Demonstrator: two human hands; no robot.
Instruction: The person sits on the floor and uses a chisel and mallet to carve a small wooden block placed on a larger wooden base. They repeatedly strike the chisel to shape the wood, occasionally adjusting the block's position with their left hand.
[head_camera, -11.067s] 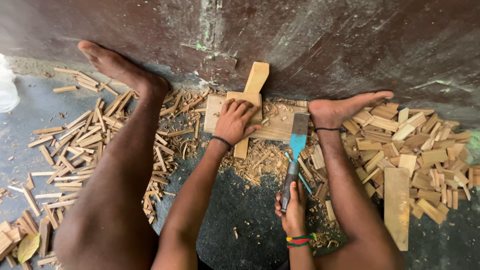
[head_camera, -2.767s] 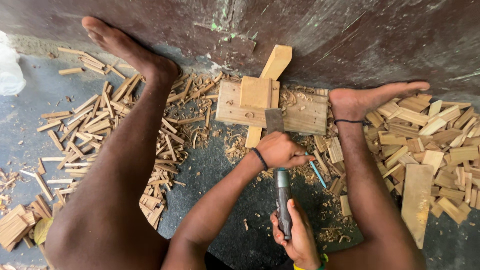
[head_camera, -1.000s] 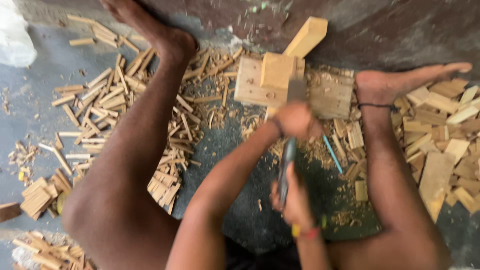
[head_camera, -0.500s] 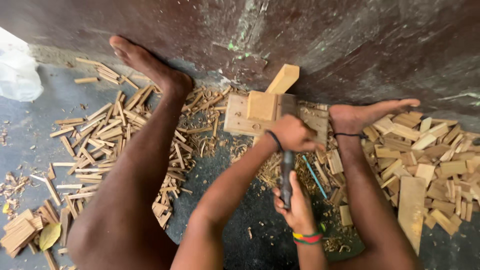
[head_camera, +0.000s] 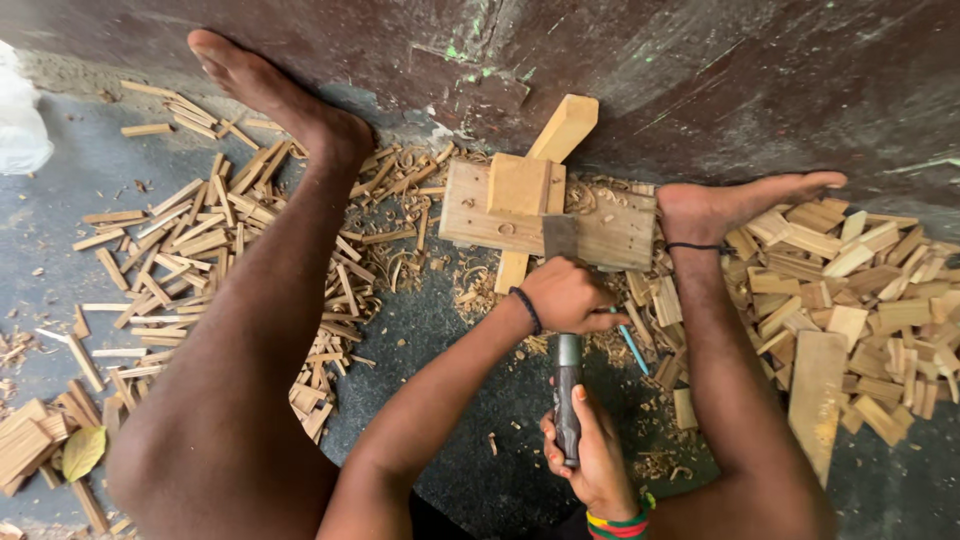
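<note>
The grey floor spreads under me, strewn on my left with thin wood sticks and heaped on my right with short offcuts. Between my bare feet, against the dark wall, lies the flat wood board, and on it stands the small wood block, with a long wood piece running at a slant from the wall down under it.

The chopper points straight away from me: its handle lies in my right hand, fingers wrapped fully round it, and its blade rests on the board just right of the block. My left hand is nearer the block and lies closed over the tool's neck, between blade and handle. A thin blue stick lies beside it.
</note>
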